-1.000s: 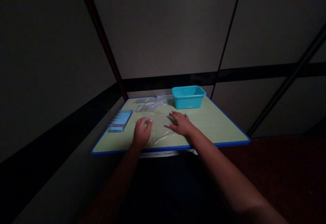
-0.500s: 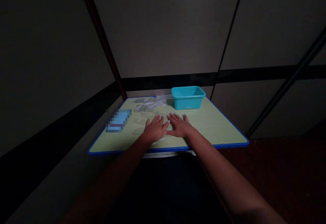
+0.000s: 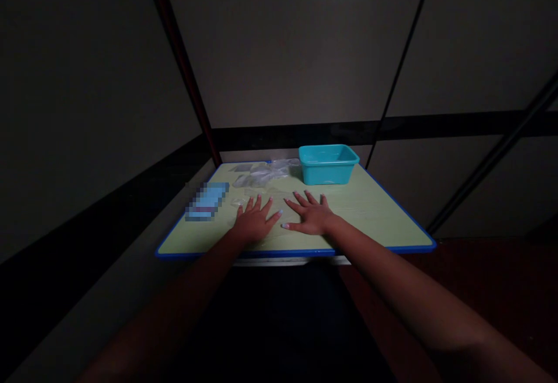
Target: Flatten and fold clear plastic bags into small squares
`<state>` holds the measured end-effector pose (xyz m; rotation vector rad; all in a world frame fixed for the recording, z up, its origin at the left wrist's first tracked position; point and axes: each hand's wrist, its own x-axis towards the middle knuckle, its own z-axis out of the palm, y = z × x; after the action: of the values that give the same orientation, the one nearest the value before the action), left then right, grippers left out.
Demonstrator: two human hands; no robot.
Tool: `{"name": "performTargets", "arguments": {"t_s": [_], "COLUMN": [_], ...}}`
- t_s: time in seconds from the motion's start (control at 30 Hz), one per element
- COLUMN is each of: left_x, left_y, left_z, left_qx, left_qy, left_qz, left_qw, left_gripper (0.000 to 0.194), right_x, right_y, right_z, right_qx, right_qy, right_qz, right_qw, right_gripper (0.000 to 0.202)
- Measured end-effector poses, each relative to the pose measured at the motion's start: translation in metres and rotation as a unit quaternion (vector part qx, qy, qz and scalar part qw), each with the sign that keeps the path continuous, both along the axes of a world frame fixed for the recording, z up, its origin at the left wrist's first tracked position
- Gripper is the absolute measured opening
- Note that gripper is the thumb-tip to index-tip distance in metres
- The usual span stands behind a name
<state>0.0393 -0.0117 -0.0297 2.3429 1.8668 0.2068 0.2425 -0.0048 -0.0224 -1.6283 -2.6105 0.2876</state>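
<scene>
Palm down with fingers spread, my left hand (image 3: pixel 253 222) lies on a thin clear plastic sheet or bag (image 3: pixel 238 201), whose outline is hard to make out. My right hand (image 3: pixel 310 216) rests beside it, also flat with its fingers apart. The two thumbs point toward each other with a small gap between them. Neither hand grips anything. Beyond the fingertips, a pile of crumpled clear plastic bags (image 3: pixel 265 174) lies toward the back of the table (image 3: pixel 375 220).
A turquoise plastic basket (image 3: pixel 329 172) stands at the back right of the blue-edged table. At the left edge lies a light-blue flat object (image 3: pixel 208 201), blurred by pixels. Dark wall panels (image 3: pixel 288 52) rise close behind and to the left.
My hands have slid apart, the left one moving left and the right one slightly right. The clear plastic under them looks flatter. The view has shifted slightly.
</scene>
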Motion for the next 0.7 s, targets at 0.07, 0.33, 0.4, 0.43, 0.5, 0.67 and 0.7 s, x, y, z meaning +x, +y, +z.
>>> {"name": "performTargets", "arguments": {"t_s": [0.07,0.33,0.4,0.43,0.5,0.67,0.7], "left_x": [0.0,0.001,-0.001,-0.002,-0.004,-0.008,-0.009], "left_y": [0.0,0.027,0.041,0.047,0.06,0.081,0.084], "left_z": [0.0,0.013,0.016,0.017,0.019,0.021,0.02], "left_qx": [0.001,-0.014,-0.025,-0.033,-0.042,-0.035,-0.021], "left_qy": [0.004,-0.007,0.016,0.023,0.041,0.066,0.057], "left_qz": [0.004,-0.077,-0.133,-0.151,-0.165,-0.181,-0.182], "left_qw": [1.0,0.997,0.991,0.988,0.984,0.981,0.982], "left_gripper": [0.07,0.069,0.07,0.071,0.072,0.069,0.067], "right_x": [0.0,0.001,0.002,0.002,0.004,0.017,0.021], "right_y": [0.0,-0.003,-0.004,-0.005,-0.008,-0.01,-0.009], "right_z": [0.001,0.003,0.004,0.004,0.006,0.02,0.024], "right_qx": [-0.001,-0.001,0.002,0.003,0.005,-0.031,-0.045], "right_qy": [-0.004,-0.02,-0.034,-0.041,-0.051,-0.075,-0.074], "right_qz": [0.0,0.003,0.0,0.001,0.008,0.03,0.033], "right_qw": [1.0,1.0,0.999,0.999,0.999,0.996,0.996], "right_gripper": [0.088,0.089,0.088,0.088,0.088,0.088,0.086]}}
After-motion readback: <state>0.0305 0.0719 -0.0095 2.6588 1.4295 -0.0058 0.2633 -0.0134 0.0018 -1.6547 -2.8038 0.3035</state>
